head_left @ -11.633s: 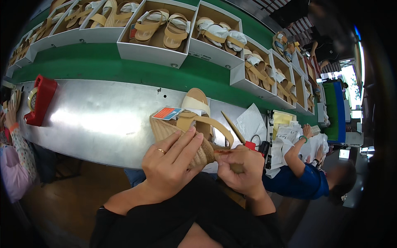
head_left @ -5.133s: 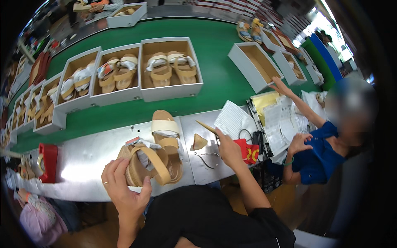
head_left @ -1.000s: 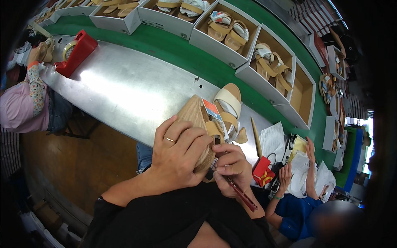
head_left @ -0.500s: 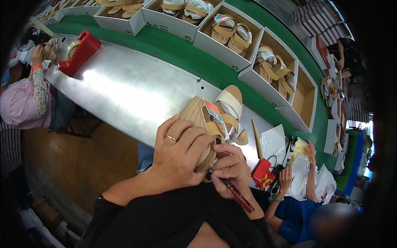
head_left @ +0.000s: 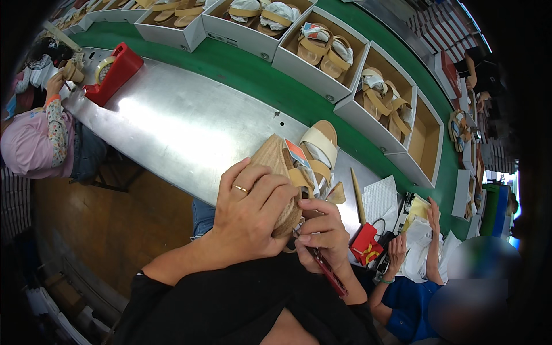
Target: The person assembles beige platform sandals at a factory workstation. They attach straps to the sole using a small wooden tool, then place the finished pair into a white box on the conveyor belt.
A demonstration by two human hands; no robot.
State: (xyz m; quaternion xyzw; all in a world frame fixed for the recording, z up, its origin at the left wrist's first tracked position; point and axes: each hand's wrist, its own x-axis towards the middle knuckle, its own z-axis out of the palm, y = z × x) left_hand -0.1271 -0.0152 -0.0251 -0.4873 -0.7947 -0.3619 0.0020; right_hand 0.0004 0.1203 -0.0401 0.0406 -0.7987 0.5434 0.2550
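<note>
My left hand (head_left: 250,215), a ring on one finger, wraps over a tan woven-soled sandal (head_left: 276,167) held above the near edge of the metal table (head_left: 172,126). My right hand (head_left: 322,233) pinches a thin dark red tool (head_left: 329,271) right under the sandal's heel end. A second sandal (head_left: 319,144) with a white strap and tan straps lies on the table just beyond the held one.
Open white boxes (head_left: 322,52) of sandal pairs line a green conveyor (head_left: 253,80). A red tape dispenser (head_left: 112,72) stands at the table's left end beside a seated person (head_left: 40,144). At the right sit a red box (head_left: 368,244), papers (head_left: 382,201) and another person (head_left: 420,287).
Over the last second both hands and the sandal have stayed in the same grip. Five seconds ago my right hand was out at the table by the papers, away from the sandal.
</note>
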